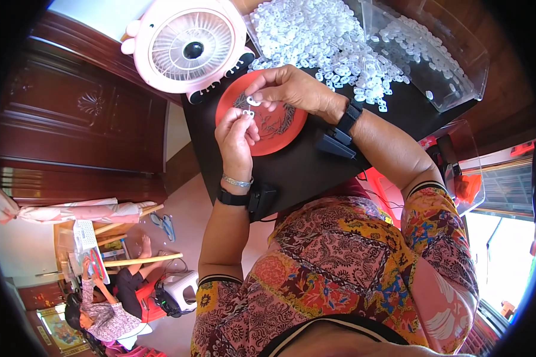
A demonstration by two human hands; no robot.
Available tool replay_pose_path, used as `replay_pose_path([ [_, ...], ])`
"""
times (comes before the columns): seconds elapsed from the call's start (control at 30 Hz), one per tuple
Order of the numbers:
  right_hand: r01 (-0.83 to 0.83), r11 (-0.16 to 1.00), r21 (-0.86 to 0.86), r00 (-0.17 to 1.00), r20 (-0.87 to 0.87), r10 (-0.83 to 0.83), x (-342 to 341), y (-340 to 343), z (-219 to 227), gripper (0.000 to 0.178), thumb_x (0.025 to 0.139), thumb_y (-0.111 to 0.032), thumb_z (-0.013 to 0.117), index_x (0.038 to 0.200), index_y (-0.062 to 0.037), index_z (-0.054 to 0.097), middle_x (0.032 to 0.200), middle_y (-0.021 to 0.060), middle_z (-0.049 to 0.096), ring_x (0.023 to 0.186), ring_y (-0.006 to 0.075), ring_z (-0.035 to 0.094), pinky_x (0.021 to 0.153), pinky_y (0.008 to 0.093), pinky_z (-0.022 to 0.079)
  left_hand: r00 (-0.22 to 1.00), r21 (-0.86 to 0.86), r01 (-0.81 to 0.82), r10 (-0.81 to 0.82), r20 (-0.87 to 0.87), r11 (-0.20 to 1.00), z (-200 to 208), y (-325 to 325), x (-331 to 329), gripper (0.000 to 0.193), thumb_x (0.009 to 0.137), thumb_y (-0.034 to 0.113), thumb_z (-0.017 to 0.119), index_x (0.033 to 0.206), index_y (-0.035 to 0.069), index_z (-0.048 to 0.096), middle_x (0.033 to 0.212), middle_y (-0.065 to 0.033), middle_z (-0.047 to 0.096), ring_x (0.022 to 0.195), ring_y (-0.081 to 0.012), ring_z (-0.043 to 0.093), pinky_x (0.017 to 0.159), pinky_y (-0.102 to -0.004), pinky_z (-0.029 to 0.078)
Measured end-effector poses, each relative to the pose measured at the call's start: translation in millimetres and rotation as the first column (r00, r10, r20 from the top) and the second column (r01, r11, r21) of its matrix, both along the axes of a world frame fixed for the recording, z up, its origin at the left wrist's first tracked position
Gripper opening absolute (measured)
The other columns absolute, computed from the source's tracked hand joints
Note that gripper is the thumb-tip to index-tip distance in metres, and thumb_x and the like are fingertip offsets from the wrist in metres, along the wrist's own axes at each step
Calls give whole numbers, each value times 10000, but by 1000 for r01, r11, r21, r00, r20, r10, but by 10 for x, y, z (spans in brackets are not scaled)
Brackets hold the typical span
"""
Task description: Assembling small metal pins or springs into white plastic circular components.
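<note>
Over a red round plate (268,146), my left hand (235,140) and my right hand (295,89) meet with their fingertips close together. Between the fingers of the left hand is a small white plastic piece (248,113). My right hand pinches another small white piece (252,101) just above it. Whether the two pieces touch is too small to tell. Thin grey metal bits (289,119), like small pins, lie scattered in the plate below. Behind the right hand spreads a heap of white two-holed plastic pieces (315,35).
A pink animal-shaped fan (190,50) stands at the table's far left. At the far right is a clear plastic bin (458,98) with more white pieces. The dark tabletop (220,160) ends near my body. Another person (110,303) sits at the lower left.
</note>
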State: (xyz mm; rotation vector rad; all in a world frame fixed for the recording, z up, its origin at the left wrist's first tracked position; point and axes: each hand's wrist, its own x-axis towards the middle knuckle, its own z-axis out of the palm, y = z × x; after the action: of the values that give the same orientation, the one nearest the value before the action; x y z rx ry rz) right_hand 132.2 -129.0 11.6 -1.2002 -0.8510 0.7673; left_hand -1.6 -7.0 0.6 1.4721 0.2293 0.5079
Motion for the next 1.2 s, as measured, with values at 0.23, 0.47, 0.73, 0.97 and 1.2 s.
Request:
replay_pose_path([
  [0.23, -13, 1000, -7, 1000, 6, 14, -9, 4, -6, 171, 857, -121, 639, 994, -21, 662, 801, -7, 635, 686, 44, 554, 633, 186, 459, 1000, 36, -2, 3, -29, 999, 10, -6, -4, 156, 845, 112, 507, 697, 63, 508, 570, 5, 508, 472, -54, 453, 424, -184, 302],
  [0.47, -8, 1000, 3, 997, 73, 7, -1, -5, -2, 174, 836, -165, 665, 955, -38, 681, 800, 1, 650, 687, 48, 562, 624, 191, 475, 999, 29, 5, -3, -45, 1000, 6, 4, -8, 157, 840, 122, 516, 693, 69, 506, 563, 15, 495, 473, -47, 438, 426, -181, 287],
  [0.73, 17, 999, -32, 990, 137, -13, -5, -4, 11, 155, 844, -133, 655, 963, -39, 687, 780, -19, 637, 676, 38, 538, 624, 185, 448, 999, 16, 34, -34, -31, 999, -2, 12, -9, 136, 834, 107, 520, 713, 44, 514, 567, 3, 478, 482, -57, 421, 439, -192, 300],
  [0.97, 48, 997, -58, 967, 254, -32, -33, -26, 58, 157, 844, -147, 653, 961, -46, 686, 767, -16, 629, 681, 43, 540, 633, 200, 457, 998, 96, 26, -21, -54, 995, -3, 15, -13, 163, 838, 126, 486, 688, 66, 510, 601, -4, 508, 483, -69, 467, 437, -182, 318],
  [1.2, 15, 998, -69, 980, 197, -1, -7, -32, 40, 164, 841, -147, 654, 962, -41, 684, 775, -16, 629, 691, 50, 545, 638, 206, 460, 998, 105, 21, -14, -66, 994, 12, 6, -15, 166, 834, 117, 473, 677, 68, 502, 591, -2, 501, 479, -62, 452, 433, -181, 306],
])
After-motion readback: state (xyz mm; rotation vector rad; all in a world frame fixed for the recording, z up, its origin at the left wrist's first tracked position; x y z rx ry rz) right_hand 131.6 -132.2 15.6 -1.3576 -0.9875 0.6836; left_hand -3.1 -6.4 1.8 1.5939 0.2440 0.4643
